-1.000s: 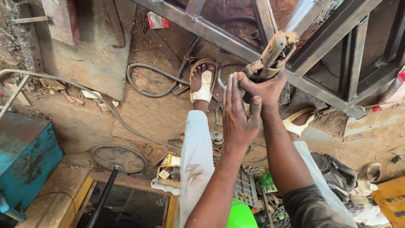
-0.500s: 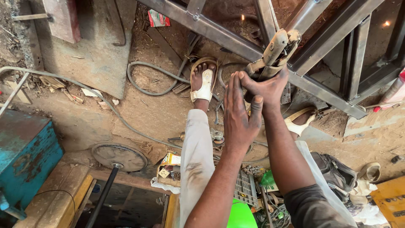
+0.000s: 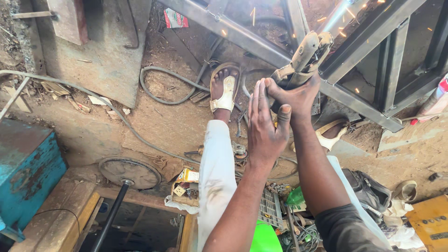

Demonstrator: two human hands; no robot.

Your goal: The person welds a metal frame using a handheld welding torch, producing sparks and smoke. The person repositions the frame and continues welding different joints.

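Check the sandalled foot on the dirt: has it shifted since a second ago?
No. The sandalled foot sits at the same spot beside the grey hose loop and under the steel frame bar.

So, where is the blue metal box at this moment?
In the head view the blue metal box sits at the lower left edge, left of the round metal disc and far from both hands.

The dirt floor [image 3: 154,121] carries a grey hose [image 3: 163,84] curled near a sandalled foot [image 3: 225,91], a concrete slab [image 3: 102,60], scraps of wood [image 3: 56,88], a round metal disc [image 3: 129,172] and a steel frame [image 3: 364,105]. A blue metal box [image 3: 28,172] stands at the left.
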